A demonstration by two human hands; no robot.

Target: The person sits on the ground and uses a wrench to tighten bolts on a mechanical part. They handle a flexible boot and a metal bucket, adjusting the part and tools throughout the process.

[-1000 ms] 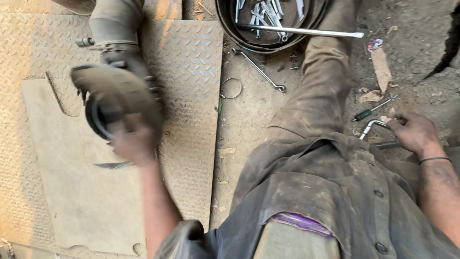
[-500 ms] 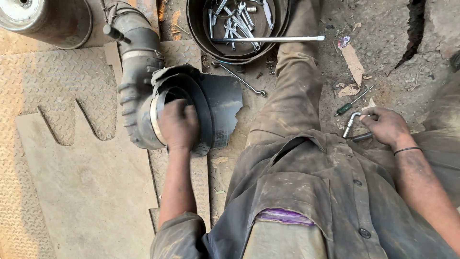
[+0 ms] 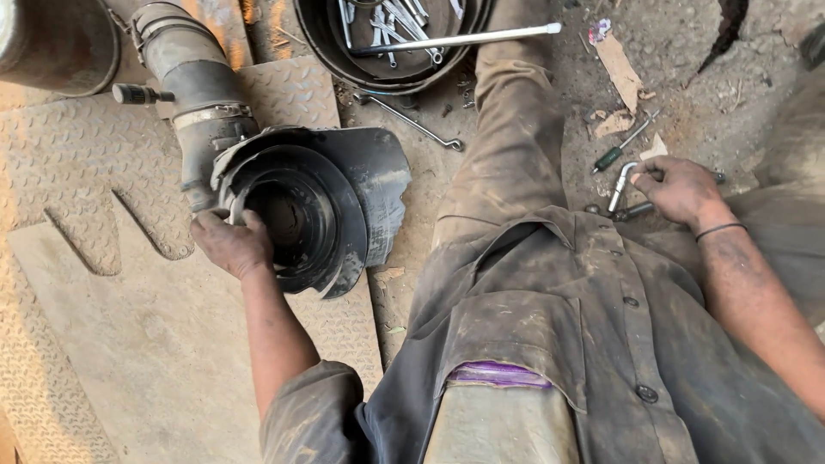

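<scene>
Black housing (image 3: 318, 206): lying on its side on the checkered metal floor plate (image 3: 77, 163), open round mouth facing up at the camera. A second ago tipped the other way and held up; half a second ago set down with the hand over its mouth. Now lower and more open to view, so the inside can be looked at.
Ribbed hose (image 3: 193, 77): joined to the far left side of the black housing, with a shiny clamp band where they meet. Top end cut off by the picture edge.
Tool pan (image 3: 314, 39): just past the black housing, full of wrenches, long bar across it. Cut off at the top.
Left hand (image 3: 230, 243): moved from over the mouth to the near left rim of the black housing. Fingers curled onto the rim, holding it steady.
Right hand (image 3: 679, 189): well to the right of the black housing, past the leg, on the dirt. Much the same spot as before. Closed around the bent silver tool (image 3: 620, 182).
Green screwdriver (image 3: 620, 150): just beyond the right hand, lying loose.
Hard to see: deep inside the black housing all dark. How the hose fixes on, hidden behind the rim. Rest of the silver tool under the fingers.
</scene>
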